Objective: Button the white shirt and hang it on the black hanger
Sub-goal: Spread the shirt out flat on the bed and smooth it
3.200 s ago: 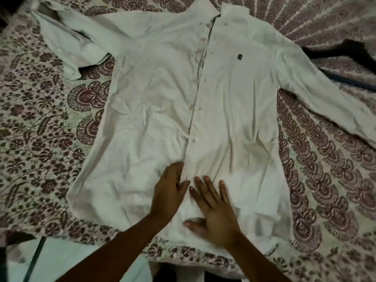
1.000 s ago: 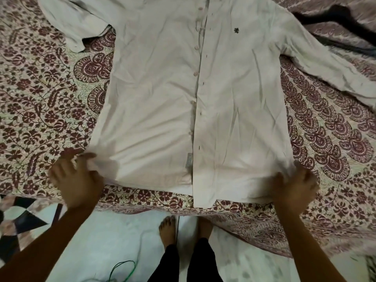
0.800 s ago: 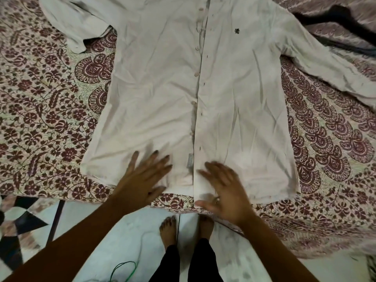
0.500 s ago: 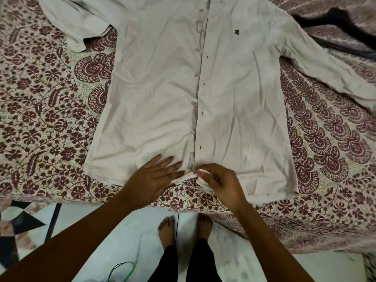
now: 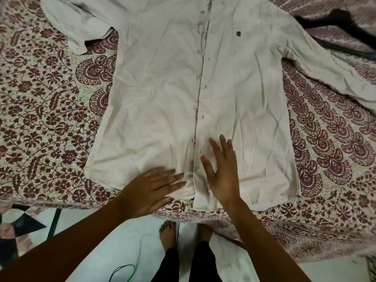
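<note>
fingers of left hand (image 5: pixel 150 190) and right hand (image 5: pixel 223 174) are lying straight on the white shirt (image 5: pixel 158 94), lower centre. buttoning is likely starting: lowest button (image 5: pixel 192 140) is needing pinching. black hanger (image 5: pixel 343 18) is lying upper right.

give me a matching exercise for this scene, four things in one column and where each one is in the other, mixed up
Things:
1. white button-front shirt
2. black hanger
3. thin green cable
4. left hand

Places:
A. on the pale floor, at the bottom of the view
B. flat on the shirt's bottom hem
C. upper right on the bed, past the shirt's sleeve
D. spread front-up over the maroon floral bedspread

Pairs: 1-D, 2-C, 3-A, 4-B
</note>
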